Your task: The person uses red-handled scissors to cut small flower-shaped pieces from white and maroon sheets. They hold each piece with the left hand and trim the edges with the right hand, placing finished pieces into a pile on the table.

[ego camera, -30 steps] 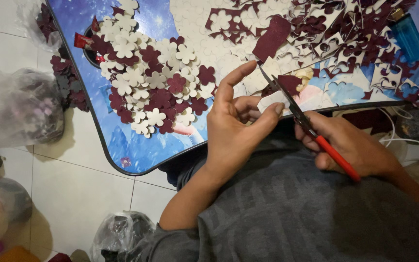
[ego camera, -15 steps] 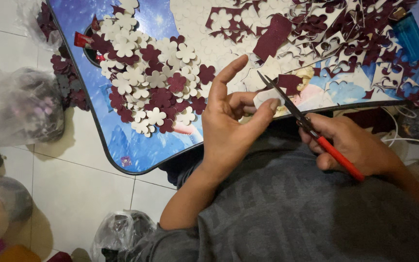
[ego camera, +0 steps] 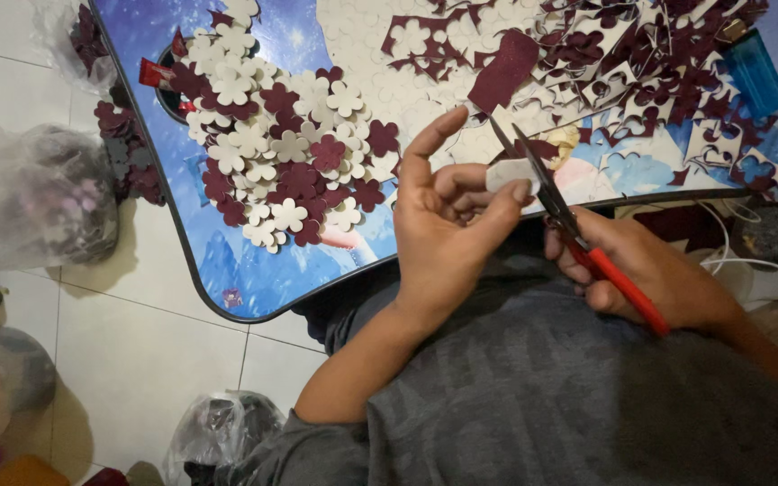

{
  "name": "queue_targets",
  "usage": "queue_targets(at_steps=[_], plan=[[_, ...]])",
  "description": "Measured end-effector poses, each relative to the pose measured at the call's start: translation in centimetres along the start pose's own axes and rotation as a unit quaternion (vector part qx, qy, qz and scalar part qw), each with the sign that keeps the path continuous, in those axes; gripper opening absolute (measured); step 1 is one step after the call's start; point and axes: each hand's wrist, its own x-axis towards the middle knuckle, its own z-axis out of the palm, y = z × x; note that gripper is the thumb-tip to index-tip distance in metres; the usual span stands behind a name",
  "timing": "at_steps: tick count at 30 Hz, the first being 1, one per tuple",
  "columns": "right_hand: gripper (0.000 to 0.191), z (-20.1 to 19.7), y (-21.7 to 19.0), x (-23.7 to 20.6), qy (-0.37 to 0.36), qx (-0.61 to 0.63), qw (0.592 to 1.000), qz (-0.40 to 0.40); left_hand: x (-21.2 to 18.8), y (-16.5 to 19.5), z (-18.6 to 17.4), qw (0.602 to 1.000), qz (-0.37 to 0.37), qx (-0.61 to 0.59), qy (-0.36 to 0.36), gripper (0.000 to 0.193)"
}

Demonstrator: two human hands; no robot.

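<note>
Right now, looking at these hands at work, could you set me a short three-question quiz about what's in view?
1. True or false: the right hand holds scissors with red handles.
2. What does the left hand pinch between thumb and fingers? A) a pale cut-out piece B) a blue lighter C) a plastic bag
3. What two colours are the flower shapes heaped on the blue table?

Key:
1. True; the blades stand open beside the piece.
2. A.
3. Cream and dark red.
</note>
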Motion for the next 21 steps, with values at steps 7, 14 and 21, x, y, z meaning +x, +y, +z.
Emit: queue_targets(at_steps=[7,14,21], plan=[[0.109,0.2,-0.7,-0.1,0.001,0.0,1.0,-0.03,0.0,0.6,0.0,0.999,-0.017,0.021,-0.018,0.077],[0.102,-0.2,-0.1,0.0,-0.01,-0.023,1.0,-0.018,0.4,1.3,-0.3,0.999,-0.041,0.017,-0.026,0.082],[0.097,-0.6,0.8,0.1,-0.015,-0.073,0.996,-0.052,0.7,1.6,-1.2,0.996,-0.06,0.058,-0.042,0.084]])
